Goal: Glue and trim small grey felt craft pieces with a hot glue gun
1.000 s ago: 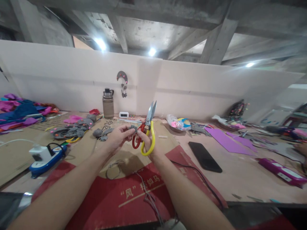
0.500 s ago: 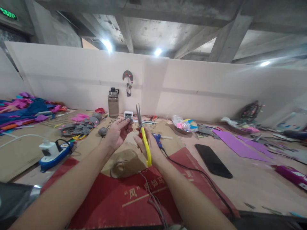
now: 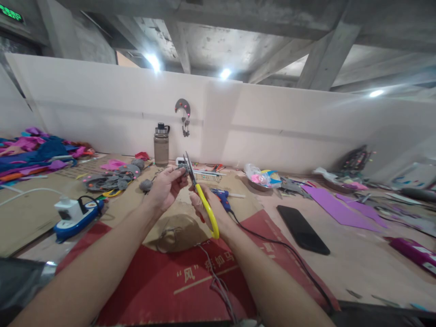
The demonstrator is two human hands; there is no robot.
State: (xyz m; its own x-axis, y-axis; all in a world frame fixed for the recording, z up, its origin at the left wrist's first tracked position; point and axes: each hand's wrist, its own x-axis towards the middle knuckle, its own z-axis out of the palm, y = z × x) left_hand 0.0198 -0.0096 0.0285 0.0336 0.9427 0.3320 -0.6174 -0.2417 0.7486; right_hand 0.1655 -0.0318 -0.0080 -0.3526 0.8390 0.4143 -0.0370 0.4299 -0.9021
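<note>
Between the thumb and fingers of my left hand is a small grey fuzzy piece, whose exact kind I cannot make out. My right hand grips a pair of scissors with yellow handles. Their blades point up and left, slightly apart, right beside the grey piece. Below the hands, a loose grey yarn strand runs over a red printed board. Just behind my right hand lies a blue glue gun, partly covered by the hand.
A bottle stands by the white partition, where a grey moon ornament hangs. On the left are a power strip and felt scraps. A black phone and purple sheets lie right.
The scissors have tilted left, bringing their blades against or close to the grey piece. My left hand stays nearly where it was, still pinching that piece.
</note>
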